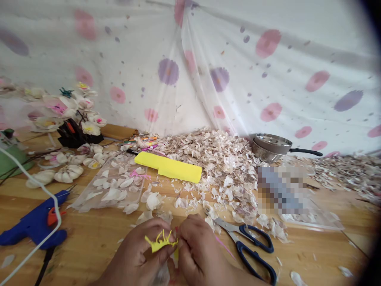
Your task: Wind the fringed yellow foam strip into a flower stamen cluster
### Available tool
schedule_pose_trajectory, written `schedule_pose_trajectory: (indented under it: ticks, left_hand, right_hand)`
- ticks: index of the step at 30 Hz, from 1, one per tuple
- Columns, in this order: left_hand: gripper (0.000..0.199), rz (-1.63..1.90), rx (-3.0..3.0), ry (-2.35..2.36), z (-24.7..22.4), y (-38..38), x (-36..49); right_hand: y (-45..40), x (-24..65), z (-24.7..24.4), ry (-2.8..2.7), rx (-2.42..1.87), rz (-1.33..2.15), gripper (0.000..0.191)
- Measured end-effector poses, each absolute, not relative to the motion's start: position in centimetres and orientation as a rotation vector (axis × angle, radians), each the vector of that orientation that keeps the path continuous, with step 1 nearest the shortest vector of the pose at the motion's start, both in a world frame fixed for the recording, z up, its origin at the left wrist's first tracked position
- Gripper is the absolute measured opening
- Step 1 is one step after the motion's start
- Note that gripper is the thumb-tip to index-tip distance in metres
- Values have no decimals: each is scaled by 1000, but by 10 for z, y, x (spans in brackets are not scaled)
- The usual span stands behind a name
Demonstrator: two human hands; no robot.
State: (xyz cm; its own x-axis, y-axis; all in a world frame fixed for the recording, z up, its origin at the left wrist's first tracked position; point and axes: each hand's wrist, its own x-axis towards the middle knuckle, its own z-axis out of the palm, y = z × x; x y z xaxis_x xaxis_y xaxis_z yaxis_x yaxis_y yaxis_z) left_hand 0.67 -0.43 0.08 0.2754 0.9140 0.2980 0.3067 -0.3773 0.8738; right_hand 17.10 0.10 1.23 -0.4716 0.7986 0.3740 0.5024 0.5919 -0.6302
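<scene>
Both hands meet low in the middle of the head view. My left hand (145,250) is closed, pinching a fringed strip of yellow paper (162,242) whose thin cut strands point upward. My right hand (198,248) is closed against the strip's right end, its fingers curled and touching the left hand. What lies between the right fingertips is mostly hidden. Just right of that hand, a pair of scissors (238,230) with dark blue handles lies partly spread on the table. Beyond the hands rests a folded sheet of yellow paper (169,167).
A big heap of dry whitish petals (214,159) covers the table's back. At left lie a blue glue gun (38,222) with a white cord across it, garlic bulbs (69,173) and artificial flowers (62,111). A steel pan (272,145) stands back right, near a blurred-out patch.
</scene>
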Motion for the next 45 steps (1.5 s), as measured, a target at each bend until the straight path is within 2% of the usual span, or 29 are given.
schedule_pose_trajectory:
  ticks: [5,8,13,17,20,27,33,45]
  left_hand:
    - [10,1139,1922,1098,0,-5,6]
    - [8,1165,1662,1176,-3,-5,5]
    - [26,1032,1182,1098,-3,1,6]
    - [26,1032,1063,1076,0,1,10]
    - [22,1025,1044,1038,0,0,11]
    - [27,1014,1099,1048,-1,-1,8]
    - [30,979,1119,1017,-6,0,9]
    - [39,922,1193,1079,-8,0,9]
  right_hand:
    - [-2,169,5,-2059,-1079,679,22]
    - [-4,170,3,-1973,-1084,752,23]
    - [-6,170,-5,-1885,-1099,752,15]
    - [-5,167,-6,-1964,-1071,657,14]
    - [-6,167,-2,-2038,-1030,607,13]
    - [1,178,16,-1980,-964,621,19]
    - [9,180,17,-2046,-796,468,23]
    - [9,181,12,-2095,-802,355,17]
